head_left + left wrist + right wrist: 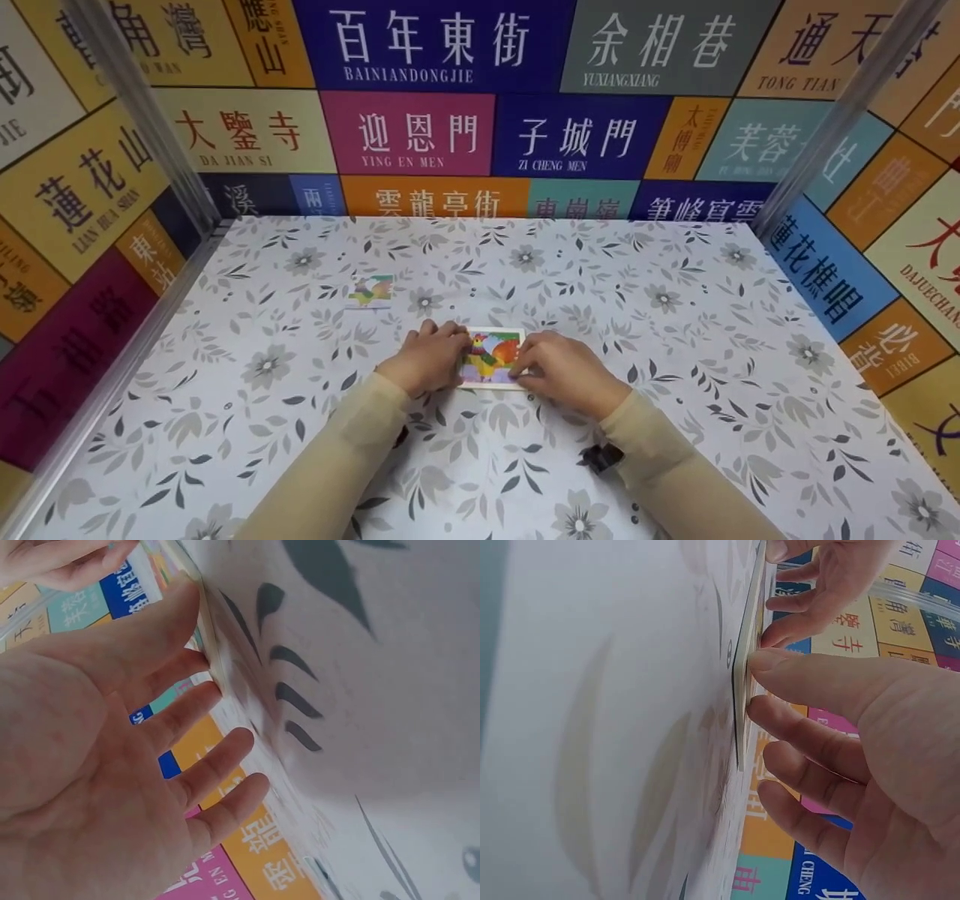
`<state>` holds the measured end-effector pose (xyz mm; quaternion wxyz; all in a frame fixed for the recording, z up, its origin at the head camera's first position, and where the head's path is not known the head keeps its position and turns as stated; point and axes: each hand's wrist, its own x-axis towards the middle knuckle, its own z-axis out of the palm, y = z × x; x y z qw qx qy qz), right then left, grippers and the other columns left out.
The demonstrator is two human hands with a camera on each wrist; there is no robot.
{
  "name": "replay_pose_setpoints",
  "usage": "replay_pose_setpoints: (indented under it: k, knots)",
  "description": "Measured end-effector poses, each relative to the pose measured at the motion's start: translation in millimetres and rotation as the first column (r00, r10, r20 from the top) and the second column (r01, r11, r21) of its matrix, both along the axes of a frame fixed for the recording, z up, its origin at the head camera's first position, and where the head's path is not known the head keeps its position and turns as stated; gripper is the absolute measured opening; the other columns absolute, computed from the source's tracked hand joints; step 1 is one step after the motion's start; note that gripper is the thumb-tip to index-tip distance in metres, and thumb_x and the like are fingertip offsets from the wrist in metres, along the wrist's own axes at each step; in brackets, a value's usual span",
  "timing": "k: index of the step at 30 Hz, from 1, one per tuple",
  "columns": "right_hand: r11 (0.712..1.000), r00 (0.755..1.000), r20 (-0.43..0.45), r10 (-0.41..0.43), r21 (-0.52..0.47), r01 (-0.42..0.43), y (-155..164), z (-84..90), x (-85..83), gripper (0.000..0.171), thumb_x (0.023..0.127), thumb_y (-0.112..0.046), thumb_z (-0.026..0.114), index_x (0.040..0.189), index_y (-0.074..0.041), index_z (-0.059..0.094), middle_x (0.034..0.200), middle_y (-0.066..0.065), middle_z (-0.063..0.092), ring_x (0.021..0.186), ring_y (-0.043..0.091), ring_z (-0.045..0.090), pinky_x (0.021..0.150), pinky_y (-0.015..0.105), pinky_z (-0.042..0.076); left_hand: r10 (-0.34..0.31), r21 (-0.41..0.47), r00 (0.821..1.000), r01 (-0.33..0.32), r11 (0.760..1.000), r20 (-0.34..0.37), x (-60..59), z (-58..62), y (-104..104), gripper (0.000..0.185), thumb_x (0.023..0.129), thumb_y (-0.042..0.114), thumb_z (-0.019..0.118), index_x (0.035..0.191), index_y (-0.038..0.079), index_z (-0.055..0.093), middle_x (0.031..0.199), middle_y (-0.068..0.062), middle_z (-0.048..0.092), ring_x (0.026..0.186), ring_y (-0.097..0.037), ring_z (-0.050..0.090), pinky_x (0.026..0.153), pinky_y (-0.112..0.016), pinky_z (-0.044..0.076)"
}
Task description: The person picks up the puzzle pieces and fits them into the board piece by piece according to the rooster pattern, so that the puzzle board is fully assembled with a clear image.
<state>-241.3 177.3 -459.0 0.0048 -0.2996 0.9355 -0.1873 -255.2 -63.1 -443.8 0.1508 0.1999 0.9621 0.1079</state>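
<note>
A thin, flat card (493, 358) with a bright rooster picture lies on the counter (675, 337); both hands, left (424, 361) and right (564, 373), press it with straight, relaxed fingers.

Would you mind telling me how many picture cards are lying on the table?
2: one rooster card between the left hand and right hand; one smaller card farther back left. None appear hidden.

Picture card (493, 358) edges under both hands; far small card (370, 290) too small to read

Recording booth: floral tabletop (675, 337), sign-printed walls (420, 135), metal posts (142, 112).
</note>
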Motion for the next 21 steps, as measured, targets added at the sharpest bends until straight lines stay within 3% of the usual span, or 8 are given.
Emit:
replay_pose_setpoints:
  k: [7, 21]
  knots:
    - [1.000, 1.000, 0.014, -0.001, -0.007, 0.001, 0.7, 0.1, -1.5, 0.011, 0.085, -0.019, 0.084, 0.095, -0.024, 0.084, 0.103, -0.006, 0.070, 0.097, 0.015, 0.062, 0.085, 0.037, 0.053, -0.002, -0.008, 1.000, 0.002, 1.000, -0.006, -0.1, 2.1, 2.2, 0.050, 0.091, 0.018, 0.078, 0.138, 0.015, 0.062, 0.153, -0.007, 0.050, 0.133, -0.035, 0.043, 0.111, -0.057, 0.038]
    - [1.000, 0.999, 0.034, -0.013, -0.002, 0.014, -2.1, -0.8, -2.7, 0.010, 0.086, -0.018, 0.082, 0.094, -0.023, 0.084, 0.104, -0.005, 0.073, 0.099, 0.017, 0.065, 0.090, 0.039, 0.054, 0.007, 0.017, 1.000, -0.007, 1.000, 0.005, -1.6, 0.9, 0.6, 0.055, 0.091, 0.021, 0.080, 0.143, 0.016, 0.060, 0.156, -0.005, 0.048, 0.136, -0.033, 0.042, 0.115, -0.055, 0.037]
